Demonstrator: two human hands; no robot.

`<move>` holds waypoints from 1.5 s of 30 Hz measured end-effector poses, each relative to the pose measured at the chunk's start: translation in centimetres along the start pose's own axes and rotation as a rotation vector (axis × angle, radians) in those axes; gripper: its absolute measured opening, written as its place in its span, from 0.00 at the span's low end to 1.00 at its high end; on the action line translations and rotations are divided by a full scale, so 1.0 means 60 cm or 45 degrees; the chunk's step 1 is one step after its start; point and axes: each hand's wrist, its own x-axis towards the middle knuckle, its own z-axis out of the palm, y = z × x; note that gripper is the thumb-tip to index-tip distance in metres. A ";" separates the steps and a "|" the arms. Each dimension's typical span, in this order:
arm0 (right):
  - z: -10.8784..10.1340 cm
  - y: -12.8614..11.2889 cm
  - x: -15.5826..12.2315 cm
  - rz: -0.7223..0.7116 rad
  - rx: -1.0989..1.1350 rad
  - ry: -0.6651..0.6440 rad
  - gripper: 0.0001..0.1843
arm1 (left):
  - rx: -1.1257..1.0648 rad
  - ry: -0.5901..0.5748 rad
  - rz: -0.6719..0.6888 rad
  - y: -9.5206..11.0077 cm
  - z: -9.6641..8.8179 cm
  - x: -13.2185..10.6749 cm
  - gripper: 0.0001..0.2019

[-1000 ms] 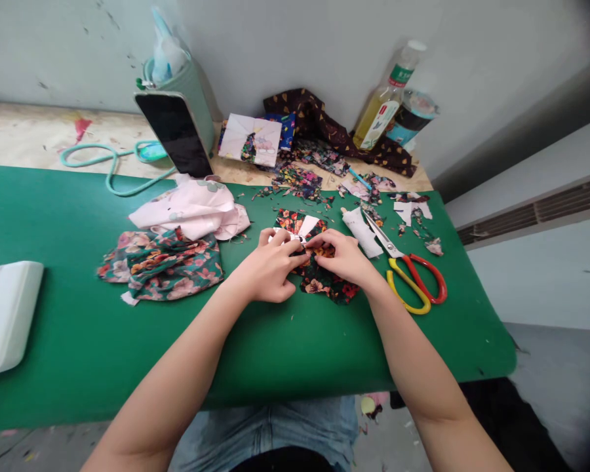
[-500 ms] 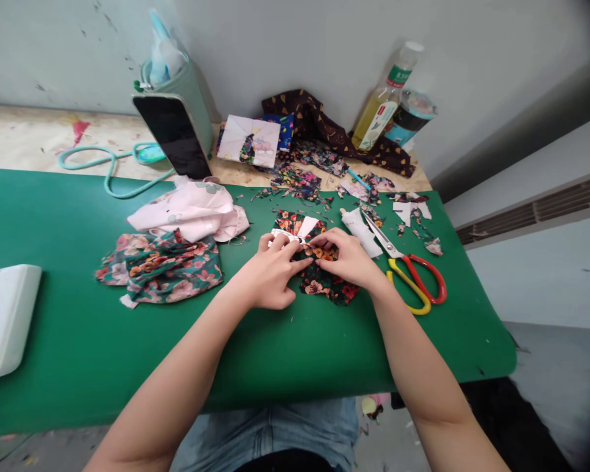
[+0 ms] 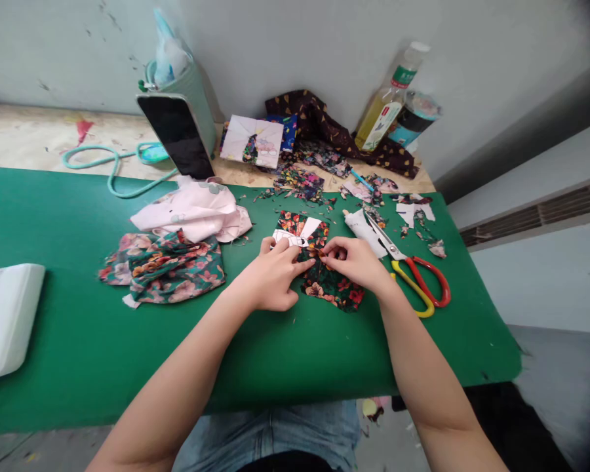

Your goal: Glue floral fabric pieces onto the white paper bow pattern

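Note:
A dark floral fabric piece [image 3: 332, 286] lies on the green mat in front of me. At its upper left is a white paper piece with black line drawing [image 3: 291, 237], partly hidden by my fingers. My left hand [image 3: 274, 274] rests flat over the paper and the cloth, fingers spread and pressing down. My right hand [image 3: 353, 260] pinches the floral fabric between thumb and index finger, just right of the left fingertips. Scissors [image 3: 406, 263] with one red and one yellow handle lie right of my right hand, blades touching a small white tube [image 3: 365, 231].
Pink cloth [image 3: 191, 210] and green floral cloth [image 3: 177, 272] are heaped at the left. A phone [image 3: 177, 134] leans on a mint container [image 3: 201, 98]. Fabric scraps [image 3: 302, 182], a bottle [image 3: 388, 105] and brown cloth [image 3: 319, 121] are at the back. A white box [image 3: 10, 318] stands far left.
My right hand has shifted slightly right, away from the left fingers, with the fabric edge in its pinch. More of the drawn paper shows. The left hand stays pressed down.

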 end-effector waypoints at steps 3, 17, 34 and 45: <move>-0.003 -0.010 -0.007 -0.170 -0.119 -0.010 0.03 | -0.039 -0.032 0.018 -0.002 0.001 0.000 0.31; 0.006 -0.016 -0.013 -0.468 -0.070 0.114 0.03 | -0.034 -0.042 0.016 -0.003 0.000 0.002 0.30; 0.043 -0.007 0.006 -0.150 -0.169 0.458 0.24 | 0.029 0.087 -0.007 0.008 0.005 -0.001 0.29; 0.058 -0.010 0.020 -0.036 -0.114 0.437 0.21 | 0.022 0.056 -0.028 0.007 0.001 -0.003 0.30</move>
